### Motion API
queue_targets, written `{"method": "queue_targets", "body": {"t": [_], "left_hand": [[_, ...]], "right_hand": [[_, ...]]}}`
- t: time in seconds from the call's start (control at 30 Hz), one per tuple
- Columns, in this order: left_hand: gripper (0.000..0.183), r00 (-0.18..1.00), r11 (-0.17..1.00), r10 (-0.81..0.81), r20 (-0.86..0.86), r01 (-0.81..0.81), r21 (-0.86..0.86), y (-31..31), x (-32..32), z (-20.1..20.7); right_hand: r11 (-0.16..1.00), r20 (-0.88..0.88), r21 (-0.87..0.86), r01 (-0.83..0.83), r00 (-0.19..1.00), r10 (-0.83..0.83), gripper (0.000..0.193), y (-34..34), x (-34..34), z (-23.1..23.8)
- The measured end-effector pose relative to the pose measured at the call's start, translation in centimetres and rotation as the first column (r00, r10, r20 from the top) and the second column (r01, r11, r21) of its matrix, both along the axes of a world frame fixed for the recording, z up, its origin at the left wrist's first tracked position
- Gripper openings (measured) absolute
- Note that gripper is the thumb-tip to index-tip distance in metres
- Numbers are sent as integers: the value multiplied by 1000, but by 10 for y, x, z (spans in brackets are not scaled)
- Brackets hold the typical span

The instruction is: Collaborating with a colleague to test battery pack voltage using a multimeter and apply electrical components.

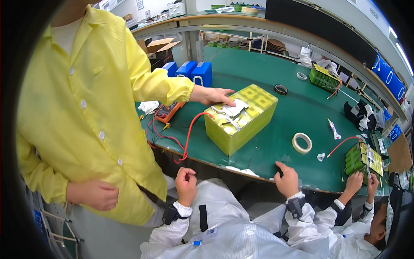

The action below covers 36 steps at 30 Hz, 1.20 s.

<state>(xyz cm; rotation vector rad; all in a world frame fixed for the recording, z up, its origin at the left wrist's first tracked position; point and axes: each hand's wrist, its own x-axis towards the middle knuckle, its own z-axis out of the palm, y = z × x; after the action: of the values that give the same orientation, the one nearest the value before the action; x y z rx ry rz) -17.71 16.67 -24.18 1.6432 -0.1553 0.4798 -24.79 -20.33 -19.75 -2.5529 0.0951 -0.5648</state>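
Note:
My left hand (186, 186) is curled into a loose fist above my lap, just short of the table edge, with nothing visible in it. At the table's front edge, my right hand (286, 180) holds nothing, its index finger and thumb apart. Beyond my hands stands a yellow-green wrapped battery pack (243, 127). On its top lie a small white-wrapped part (235, 108) and white leads, and a thick red cable (189, 131) runs off its left side. A co-worker in a yellow coat rests a hand (215, 96) on the pack's top, touching the white part.
An orange multimeter (171, 111) with red and black leads lies left of the pack, with blue boxes (202, 73) behind. A cream tape roll (302, 143) and black tape roll (280, 89) lie right. A second person's hands (354, 183) touch a green cell pack (357, 157) at far right.

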Motion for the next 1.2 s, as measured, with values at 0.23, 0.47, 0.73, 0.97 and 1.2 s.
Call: {"method": "queue_targets", "body": {"t": [0.23, 0.47, 0.73, 0.97, 1.2], "left_hand": [[14, 998, 998, -54, 20, 54, 24, -2, 4, -8], [14, 969, 977, -178, 173, 153, 148, -24, 46, 44], [30, 943, 888, -193, 271, 50, 458, -41, 109, 139], [66, 940, 650, -341, -33, 260, 714, -38, 134, 171], [59, 914, 627, -403, -54, 318, 711, -43, 155, 159]], "right_hand": [[998, -41, -38, 56, 997, -58, 30, 5, 11, 5], [993, 23, -78, 94, 995, -93, 22, 7, 43, 23], [993, 20, 104, 64, 998, -67, 28, 23, 67, 8], [957, -44, 258, 134, 991, -127, 34, 19, 59, -5], [940, -118, 315, 131, 988, -98, 40, 16, 62, -2]]}}
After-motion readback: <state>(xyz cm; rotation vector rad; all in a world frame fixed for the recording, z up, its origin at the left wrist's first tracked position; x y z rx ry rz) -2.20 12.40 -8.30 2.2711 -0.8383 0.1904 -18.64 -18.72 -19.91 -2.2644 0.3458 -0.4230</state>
